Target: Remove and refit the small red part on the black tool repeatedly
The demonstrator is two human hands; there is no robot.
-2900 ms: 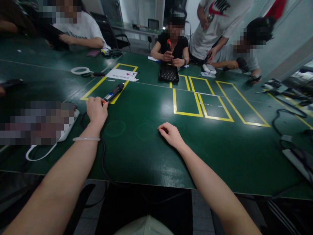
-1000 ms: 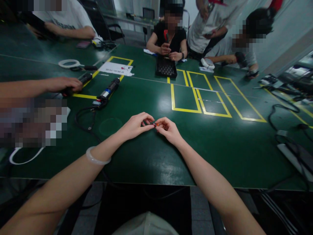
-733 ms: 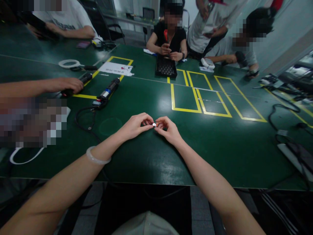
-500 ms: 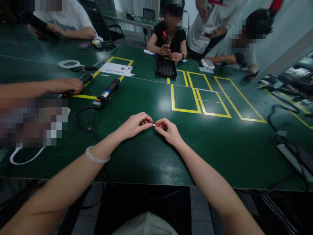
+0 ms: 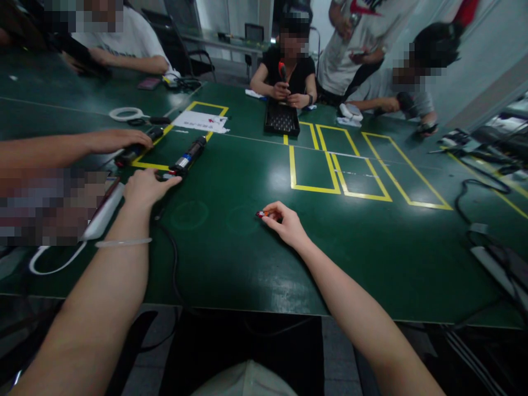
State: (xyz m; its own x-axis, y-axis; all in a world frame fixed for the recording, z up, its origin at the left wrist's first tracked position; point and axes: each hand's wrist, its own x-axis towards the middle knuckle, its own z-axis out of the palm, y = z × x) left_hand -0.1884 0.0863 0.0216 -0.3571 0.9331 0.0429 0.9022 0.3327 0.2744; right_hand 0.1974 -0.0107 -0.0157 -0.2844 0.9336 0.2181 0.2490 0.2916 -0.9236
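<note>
My right hand (image 5: 284,223) pinches a small red and silver piece (image 5: 261,214) between thumb and fingertips, just above the green table (image 5: 256,264). What the piece is cannot be made out. My left hand (image 5: 146,187), with a pale bracelet (image 5: 124,242) on its forearm, is at the near end of a black cylindrical tool (image 5: 190,155) that has a silver and blue band. Its thumb is stretched out, apart from the fingers, which are partly hidden. A black cable (image 5: 173,258) runs from the tool's end towards the table's front edge.
At left a co-worker's hand (image 5: 127,140) rests on another black tool (image 5: 134,151). Beyond lie a white paper (image 5: 200,121) and a white ring (image 5: 126,114). A black tray (image 5: 281,120) stands before a person opposite. Yellow tape (image 5: 315,188) marks rectangles; cables (image 5: 474,184) lie right.
My left hand has left the small piece and moved left to the black cylindrical tool's near end. My right hand still holds the piece in about the same place.
</note>
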